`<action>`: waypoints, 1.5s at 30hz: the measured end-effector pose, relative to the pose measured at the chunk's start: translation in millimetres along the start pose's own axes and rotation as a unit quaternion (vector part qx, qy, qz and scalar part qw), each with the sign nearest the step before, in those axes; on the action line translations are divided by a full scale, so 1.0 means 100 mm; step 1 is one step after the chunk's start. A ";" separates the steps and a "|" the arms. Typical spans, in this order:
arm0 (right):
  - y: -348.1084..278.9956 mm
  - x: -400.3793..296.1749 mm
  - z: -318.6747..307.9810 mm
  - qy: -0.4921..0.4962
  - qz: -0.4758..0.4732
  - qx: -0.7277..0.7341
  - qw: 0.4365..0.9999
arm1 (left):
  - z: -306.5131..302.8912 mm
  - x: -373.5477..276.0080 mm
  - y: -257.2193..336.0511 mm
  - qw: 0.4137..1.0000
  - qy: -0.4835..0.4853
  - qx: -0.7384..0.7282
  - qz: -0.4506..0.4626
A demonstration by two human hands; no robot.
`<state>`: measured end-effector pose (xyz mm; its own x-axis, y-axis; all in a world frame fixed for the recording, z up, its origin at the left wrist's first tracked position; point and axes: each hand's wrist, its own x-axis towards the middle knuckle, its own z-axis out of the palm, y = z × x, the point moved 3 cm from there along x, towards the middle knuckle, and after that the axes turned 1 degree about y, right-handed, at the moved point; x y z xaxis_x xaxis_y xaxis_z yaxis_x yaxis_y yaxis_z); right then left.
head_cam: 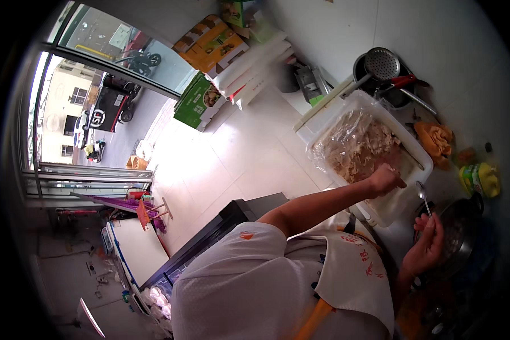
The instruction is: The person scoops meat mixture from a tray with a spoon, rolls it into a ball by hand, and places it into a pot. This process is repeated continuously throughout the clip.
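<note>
My left hand (384, 180) is curled over the near side of a white plastic tub (425, 163). Inside the tub lies a pale brown, paste-like mince (357, 144), with clear plastic film (329, 127) over part of it. Whether the curled fingers hold any mince is hidden. My right hand (427, 244) grips the handle of a metal spoon (422, 193), its bowl tilted up towards the tub and apart from my left hand. Beside the right hand stands a metal pot (467, 250); its dim contents are unclear.
A skimmer (381, 63) and red-handled tool (401, 79) rest on a dark pan behind the tub. Nearby are an orange cloth (435, 142) and a yellow bottle (488, 179). Cardboard boxes (212, 42) and flattened green cartons (199, 102) stand by the glass front.
</note>
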<state>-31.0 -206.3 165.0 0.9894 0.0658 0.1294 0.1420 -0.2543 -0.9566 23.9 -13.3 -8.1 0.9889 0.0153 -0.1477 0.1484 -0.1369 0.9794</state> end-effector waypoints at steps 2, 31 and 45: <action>0.03 0.02 -0.03 0.004 0.017 -0.018 1.000 | 0.08 0.02 -0.11 0.973 -0.022 0.203 0.112; 0.29 -0.02 -0.27 0.048 0.075 0.125 0.988 | -0.07 -0.18 0.27 0.814 -0.149 -0.535 -0.170; 0.28 -0.02 -0.28 0.055 0.083 0.132 0.986 | 0.11 -0.06 -0.05 0.989 0.013 -0.134 -0.061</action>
<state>-28.3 -240.8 144.9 0.9977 -0.0652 -0.0200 -0.0196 0.0075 -0.9998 17.0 -23.6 -13.9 0.9627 0.0408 -0.2676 0.2601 0.1340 0.9562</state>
